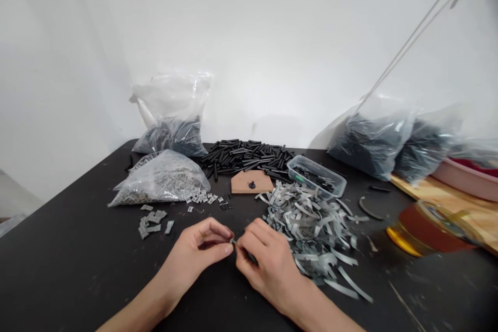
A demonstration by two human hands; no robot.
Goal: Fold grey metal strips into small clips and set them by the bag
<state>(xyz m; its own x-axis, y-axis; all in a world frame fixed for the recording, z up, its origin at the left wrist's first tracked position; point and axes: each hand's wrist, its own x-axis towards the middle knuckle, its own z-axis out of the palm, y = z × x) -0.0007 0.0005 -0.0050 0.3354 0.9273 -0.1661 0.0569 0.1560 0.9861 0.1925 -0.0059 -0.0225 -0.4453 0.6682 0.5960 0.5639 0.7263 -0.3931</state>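
My left hand (202,243) is closed in a pinch, thumb against fingertips, on a small greenish-grey piece (232,241). Close beside it, my right hand (267,255) has its fingers curled in at the same piece; what lies inside them is hidden. Right of my hands spreads a heap of curved grey strips (307,218). Small flat grey clips (152,222) lie in a loose group to the left, with more small light pieces (202,197) farther back. Beyond my hands stands a wooden block (241,184) with a black peg on its face.
Black tubes (249,155) are piled at the back. A clear plastic tub (337,187) holds dark parts. Plastic bags (165,179) stand left and right. At the right are a glass mug of amber liquid (422,225), a wooden board (414,187) and a pink basin (462,179).
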